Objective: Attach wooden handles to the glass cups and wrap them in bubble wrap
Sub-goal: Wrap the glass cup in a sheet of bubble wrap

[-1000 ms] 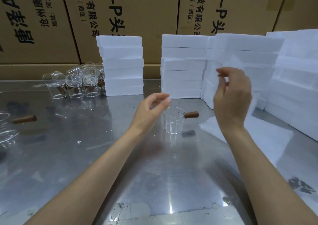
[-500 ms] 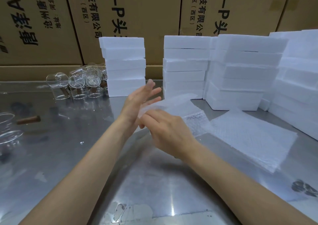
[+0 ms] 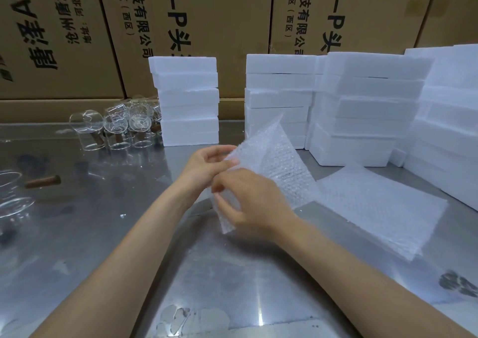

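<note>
Left hand [image 3: 207,162] and right hand [image 3: 248,200]: each grip pinches one bubble wrap sheet [image 3: 279,167], raised above steel counter [image 3: 103,234].

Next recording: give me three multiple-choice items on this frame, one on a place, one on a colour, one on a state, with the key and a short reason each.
1. Where is the stack of bubble wrap sheets?
A. On the table at the right
B. On the foam blocks
C. On the cartons

2. What colour are the foam blocks?
A. Brown
B. White
C. Blue

3. What are the two hands doing?
A. Resting flat on the table
B. Gripping a glass cup
C. Holding a bubble wrap sheet

Key: 1 A, it lies flat on the steel table. 2 B, plainly white. 3 C, left hand and right hand pinch the bubble wrap sheet.
</note>
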Tool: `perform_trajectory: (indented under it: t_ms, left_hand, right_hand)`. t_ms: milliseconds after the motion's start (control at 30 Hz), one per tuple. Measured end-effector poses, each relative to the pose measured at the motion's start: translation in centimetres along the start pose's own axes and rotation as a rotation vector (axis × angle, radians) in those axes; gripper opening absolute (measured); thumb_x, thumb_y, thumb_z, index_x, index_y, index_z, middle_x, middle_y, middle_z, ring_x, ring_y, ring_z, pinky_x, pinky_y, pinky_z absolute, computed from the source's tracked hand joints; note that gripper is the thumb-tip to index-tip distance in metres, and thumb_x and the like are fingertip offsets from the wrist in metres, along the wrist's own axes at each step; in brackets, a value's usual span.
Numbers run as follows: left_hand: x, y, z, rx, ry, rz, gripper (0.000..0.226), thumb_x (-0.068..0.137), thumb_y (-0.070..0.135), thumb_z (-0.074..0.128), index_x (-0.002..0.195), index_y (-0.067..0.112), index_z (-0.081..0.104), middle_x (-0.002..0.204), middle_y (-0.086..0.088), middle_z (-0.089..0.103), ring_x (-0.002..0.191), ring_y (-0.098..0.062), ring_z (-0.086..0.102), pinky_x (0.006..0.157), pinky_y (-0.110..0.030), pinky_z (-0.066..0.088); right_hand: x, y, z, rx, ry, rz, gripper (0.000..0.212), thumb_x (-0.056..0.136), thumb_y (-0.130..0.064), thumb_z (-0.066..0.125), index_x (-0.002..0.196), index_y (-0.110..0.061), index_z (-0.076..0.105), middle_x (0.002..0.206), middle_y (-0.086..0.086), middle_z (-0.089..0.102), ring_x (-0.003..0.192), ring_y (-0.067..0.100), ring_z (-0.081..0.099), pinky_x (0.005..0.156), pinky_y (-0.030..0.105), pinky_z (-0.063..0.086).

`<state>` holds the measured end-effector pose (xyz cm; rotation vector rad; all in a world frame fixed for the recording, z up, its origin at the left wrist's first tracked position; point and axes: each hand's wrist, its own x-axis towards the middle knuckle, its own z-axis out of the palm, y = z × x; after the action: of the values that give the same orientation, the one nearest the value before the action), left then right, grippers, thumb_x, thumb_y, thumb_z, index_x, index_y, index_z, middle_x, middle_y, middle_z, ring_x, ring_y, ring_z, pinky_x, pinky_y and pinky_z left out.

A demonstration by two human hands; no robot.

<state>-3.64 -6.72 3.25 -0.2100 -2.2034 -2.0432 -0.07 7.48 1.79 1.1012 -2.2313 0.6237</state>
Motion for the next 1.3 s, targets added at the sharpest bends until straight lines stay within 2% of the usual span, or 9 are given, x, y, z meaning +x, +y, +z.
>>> perform_trajectory:
  t_ms: [200,367,467,667,767,867,1000,1167,1300]
  left_hand:
    - [0.6,1.6,-0.5,-0.250,0.372,0.249,0.010,0.089,0.016,0.065,0.095,0.024,0.066,0.078,0.018,0.072,0.078,0.006,0.065,0.069,-0.014,0.053]
    - [0.3,3.3,-2.1,-0.366,0.621,0.381,0.012,0.091,0.030,0.063,0.102,0.023,0.066,0.089,0.017,0.071,0.085,-0.003,0.068,0.066,-0.015,0.052]
    - [0.3,3.2,-1.5,-0.485,0.531,0.271,0.009,0.093,0.028,0.062,0.099,0.024,0.065,0.104,0.009,0.072,0.073,-0.009,0.071,0.061,-0.020,0.054]
    - [-0.1,3.7,-0.7,-0.664,0.174,0.080,0.036,0.098,0.021,0.052,0.129,0.004,0.053,0.112,-0.009,0.057,0.102,-0.026,0.055,0.100,-0.044,0.044]
    - [-0.2,3.5,-0.6,-0.711,0.011,0.052,0.022,0.098,0.026,0.048,0.102,0.009,0.062,0.096,-0.007,0.066,0.088,-0.024,0.064,0.080,-0.039,0.058]
    - [-0.2,3.2,-0.4,-0.750,-0.080,0.044,0.031,0.092,0.032,0.049,0.091,0.011,0.071,0.091,-0.006,0.073,0.087,-0.023,0.070,0.071,-0.040,0.060]
    - [-0.1,2.8,-0.6,-0.662,-0.041,0.024,0.053,0.087,0.038,0.053,0.128,0.004,0.052,0.136,-0.021,0.052,0.127,-0.042,0.047,0.104,-0.057,0.040]
    - [0.8,1.6,-0.1,-0.441,0.500,0.030,0.030,0.095,0.020,0.057,0.122,0.007,0.055,0.098,-0.002,0.064,0.091,-0.021,0.061,0.079,-0.033,0.048]
    - [0.1,1.6,0.3,-0.103,0.804,0.369,0.022,0.094,0.033,0.053,0.111,0.020,0.047,0.123,-0.003,0.045,0.108,-0.012,0.044,0.094,-0.022,0.035]
  right_hand:
    - [0.1,2.7,-1.6,0.080,0.360,0.402,0.019,0.093,-0.031,0.049,0.076,-0.023,0.053,0.070,-0.015,0.055,0.077,0.009,0.048,0.060,0.022,0.036]
    - [0.1,3.8,-2.0,0.121,0.409,0.542,0.018,0.094,-0.031,0.048,0.077,-0.028,0.050,0.069,-0.018,0.054,0.077,0.008,0.048,0.060,0.018,0.033]
    - [0.2,3.4,-1.7,0.195,0.343,0.569,0.018,0.095,-0.037,0.047,0.082,-0.026,0.054,0.073,-0.019,0.056,0.077,0.007,0.051,0.064,0.025,0.037]
    - [0.3,3.2,-2.6,0.311,0.159,0.690,0.039,0.092,-0.058,0.038,0.081,-0.029,0.062,0.066,-0.025,0.059,0.075,-0.004,0.054,0.072,0.028,0.040]
    - [0.6,3.3,-2.5,0.357,0.052,0.649,0.062,0.093,-0.059,0.032,0.094,-0.010,0.070,0.096,-0.009,0.068,0.112,0.016,0.047,0.096,0.036,0.035]
    - [0.7,3.2,-2.4,0.593,-0.001,0.687,0.058,0.092,-0.059,0.035,0.100,-0.014,0.070,0.110,-0.003,0.067,0.125,0.015,0.040,0.107,0.036,0.026]
    - [0.8,3.3,-2.9,0.857,0.112,0.714,0.021,0.090,-0.036,0.059,0.096,-0.020,0.071,0.100,-0.009,0.069,0.092,-0.008,0.058,0.076,0.002,0.039]
    - [0.6,4.0,-2.8,0.863,0.320,0.769,0.022,0.082,-0.034,0.070,0.070,-0.019,0.061,0.050,-0.023,0.052,0.048,-0.007,0.047,0.052,0.004,0.037]
    - [0.5,4.1,-2.3,0.811,0.420,0.768,0.031,0.082,-0.033,0.071,0.064,-0.018,0.051,0.051,-0.016,0.045,0.045,-0.004,0.042,0.050,0.006,0.036]
